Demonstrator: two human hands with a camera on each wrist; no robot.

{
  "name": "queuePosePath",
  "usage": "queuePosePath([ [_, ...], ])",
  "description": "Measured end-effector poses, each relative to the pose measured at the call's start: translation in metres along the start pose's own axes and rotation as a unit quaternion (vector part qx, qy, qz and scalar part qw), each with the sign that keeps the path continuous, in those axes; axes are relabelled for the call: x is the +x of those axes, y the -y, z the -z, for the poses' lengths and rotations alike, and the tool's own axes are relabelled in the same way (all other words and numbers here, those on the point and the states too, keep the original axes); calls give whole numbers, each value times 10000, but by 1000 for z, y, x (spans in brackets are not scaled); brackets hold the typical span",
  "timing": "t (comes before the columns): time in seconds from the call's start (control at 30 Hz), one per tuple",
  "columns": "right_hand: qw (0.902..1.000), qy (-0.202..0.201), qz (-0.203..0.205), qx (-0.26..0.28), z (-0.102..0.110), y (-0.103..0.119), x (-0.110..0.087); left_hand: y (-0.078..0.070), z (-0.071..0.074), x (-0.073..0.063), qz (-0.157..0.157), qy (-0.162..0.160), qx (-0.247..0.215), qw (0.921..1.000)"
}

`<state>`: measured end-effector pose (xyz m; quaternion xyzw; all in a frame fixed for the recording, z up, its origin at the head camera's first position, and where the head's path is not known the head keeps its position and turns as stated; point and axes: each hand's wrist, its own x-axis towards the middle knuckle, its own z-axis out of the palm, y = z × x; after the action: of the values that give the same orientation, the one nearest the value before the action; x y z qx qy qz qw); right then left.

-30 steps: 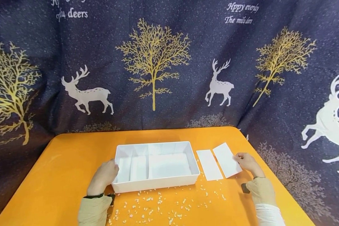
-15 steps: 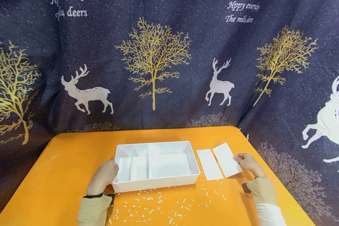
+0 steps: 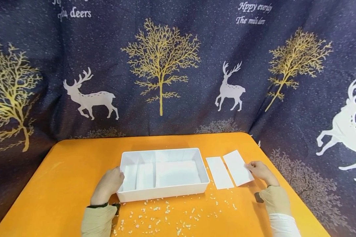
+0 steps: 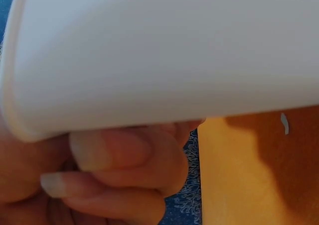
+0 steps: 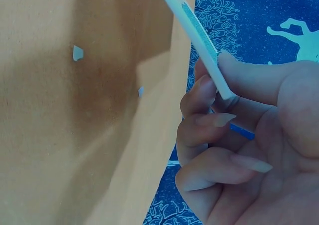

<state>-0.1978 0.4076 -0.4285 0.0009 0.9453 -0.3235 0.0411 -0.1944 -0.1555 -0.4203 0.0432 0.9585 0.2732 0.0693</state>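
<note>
A long white box (image 3: 163, 193), divided inside by two partitions, sits on the orange table. My left hand (image 3: 108, 184) holds its left end. In the left wrist view, curled fingers (image 4: 119, 153) lie right against the white wall (image 4: 164, 56). To the right of the box are two thin white rectangular panels. My right hand (image 3: 262, 171) pinches the right edge of the outer panel (image 3: 237, 168); the inner panel (image 3: 219, 172) is between it and the box. Seen from the right wrist, the pinched panel (image 5: 197, 36) is between thumb and fingers, its edge showing a narrow greenish strip.
Many small white scraps (image 3: 179, 227) are scattered over the table (image 3: 62, 184) in front of the box and panels. A dark blue curtain (image 3: 178, 125) with deer and golden trees hangs behind the table and along its sides.
</note>
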Motion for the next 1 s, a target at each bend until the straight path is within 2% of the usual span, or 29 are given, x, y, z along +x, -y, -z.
queuePosePath([
  [0.03, 10000, 5, 49, -3, 0, 0, 0, 0, 0, 0, 6, -2, 8, 10000],
  [0.27, 9986, 49, -485, -197, -2, 7, -1, 2, -1, -1, 1, -51, -26, 10000],
  [1.0, 9957, 217, -883, -182, -1, 3, -3, 1, 0, -1, -29, -47, 7, 10000],
])
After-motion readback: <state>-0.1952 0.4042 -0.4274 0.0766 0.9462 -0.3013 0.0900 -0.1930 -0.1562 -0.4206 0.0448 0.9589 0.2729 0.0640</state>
